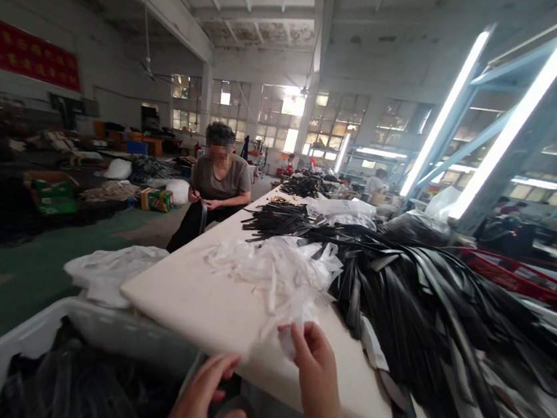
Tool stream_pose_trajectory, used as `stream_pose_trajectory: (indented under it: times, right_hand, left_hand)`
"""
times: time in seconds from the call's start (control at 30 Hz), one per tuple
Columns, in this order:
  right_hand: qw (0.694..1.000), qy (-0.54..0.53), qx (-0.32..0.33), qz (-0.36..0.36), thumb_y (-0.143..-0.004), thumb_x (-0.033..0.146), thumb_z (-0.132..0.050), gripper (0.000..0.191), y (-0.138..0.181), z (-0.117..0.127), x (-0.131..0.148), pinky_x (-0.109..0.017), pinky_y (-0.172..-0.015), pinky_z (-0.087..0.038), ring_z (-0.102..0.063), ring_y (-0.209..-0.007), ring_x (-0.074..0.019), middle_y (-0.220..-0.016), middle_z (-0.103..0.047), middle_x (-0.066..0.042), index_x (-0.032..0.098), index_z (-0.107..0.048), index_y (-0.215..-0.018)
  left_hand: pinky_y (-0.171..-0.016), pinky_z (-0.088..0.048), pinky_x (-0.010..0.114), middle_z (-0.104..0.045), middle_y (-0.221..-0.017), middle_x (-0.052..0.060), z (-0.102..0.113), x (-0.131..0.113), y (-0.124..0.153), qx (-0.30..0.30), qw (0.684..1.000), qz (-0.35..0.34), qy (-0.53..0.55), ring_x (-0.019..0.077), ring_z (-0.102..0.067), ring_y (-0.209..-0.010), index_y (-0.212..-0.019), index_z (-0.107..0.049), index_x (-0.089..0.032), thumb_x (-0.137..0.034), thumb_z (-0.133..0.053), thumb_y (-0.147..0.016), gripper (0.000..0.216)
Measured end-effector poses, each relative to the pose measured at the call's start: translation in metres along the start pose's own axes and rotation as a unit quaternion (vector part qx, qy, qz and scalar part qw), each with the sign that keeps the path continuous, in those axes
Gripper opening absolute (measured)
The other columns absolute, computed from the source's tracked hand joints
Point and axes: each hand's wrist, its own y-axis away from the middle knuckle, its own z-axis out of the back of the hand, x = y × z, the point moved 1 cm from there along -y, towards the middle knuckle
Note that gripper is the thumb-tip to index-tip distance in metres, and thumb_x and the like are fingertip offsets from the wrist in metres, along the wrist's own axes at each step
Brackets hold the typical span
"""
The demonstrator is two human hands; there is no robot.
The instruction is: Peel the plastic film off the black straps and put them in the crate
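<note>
Two bare hands of yours are at the near edge of the table (189, 286). Your left hand (206, 402) has its thumb and fingers well apart, and nothing clear to see is in it. Your right hand (318, 364) has its thumb and fingers close together, and seems to pinch a thin clear plastic piece (288, 343). That bit is blurry, so I can't tell where the piece ends. To the left of your grip is a big white bin (110, 316) with dark strips (88, 382) in it.

It looks like you are busy picking up the plastic. The next move seems to call for a snug pinch and a soft pull, as the thin stuff may snag.

Just past your pinch is a heap of white plastic (272, 262). To the right of it lie lots of black straps (414, 291). Farther off, past the table's left side, sits another person (221, 182).
</note>
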Motion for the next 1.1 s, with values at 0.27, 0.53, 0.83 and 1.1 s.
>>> stream_pose_trajectory:
  times: [0.27,0.53,0.83,1.1]
  right_hand:
    - [0.928,-0.292,0.081,-0.214,-0.061,0.044,-0.094,0.046,0.023,-0.015,-0.013,-0.015,-0.053,-0.049,-0.059,-0.055,-0.0068,-0.068,-0.068,0.000,0.013,-0.072,-0.086]
    - [0.978,-0.104,0.062,-0.169,-0.065,0.070,-0.078,0.058,0.016,-0.002,-0.025,-0.022,-0.041,-0.021,-0.034,-0.039,-0.0069,-0.043,-0.045,0.006,0.017,-0.055,-0.058]
    - [0.902,0.418,-0.029,0.106,-0.096,0.040,-0.048,0.048,-0.017,0.030,-0.005,-0.042,-0.071,-0.051,-0.069,-0.078,-0.0325,-0.090,-0.074,-0.020,0.005,-0.058,-0.127]
    - [0.720,0.565,0.345,0.207,-0.102,0.035,-0.040,0.047,-0.111,0.000,-0.025,-0.062,-0.119,-0.026,-0.031,-0.150,-0.0356,-0.163,-0.039,-0.002,0.036,-0.049,-0.148]
  left_hand:
    - [-0.124,-0.029,0.055,-0.030,-0.166,0.001,-0.040,-0.022,-0.031,-0.022,0.994,-0.057,-0.086,0.0244,-0.027,-0.153,-0.155,-0.028,-0.039,-0.007,-0.057,-0.078,0.088]
    - [-0.088,-0.054,0.044,-0.078,-0.096,0.008,-0.013,-0.046,-0.043,0.040,0.996,0.060,-0.048,0.0287,-0.071,-0.092,-0.096,-0.074,-0.022,-0.028,-0.053,-0.087,0.024]
    - [-0.090,-0.053,0.048,-0.075,-0.096,0.013,0.004,-0.024,-0.030,-0.108,0.991,0.073,-0.041,0.0333,-0.070,-0.095,-0.091,-0.070,-0.020,-0.049,-0.048,-0.088,0.037]
    - [-0.079,-0.058,0.038,-0.078,-0.086,0.010,0.026,-0.027,-0.005,-0.077,0.986,0.149,0.020,0.0297,-0.074,-0.085,-0.083,-0.073,-0.021,-0.059,-0.058,-0.078,0.041]
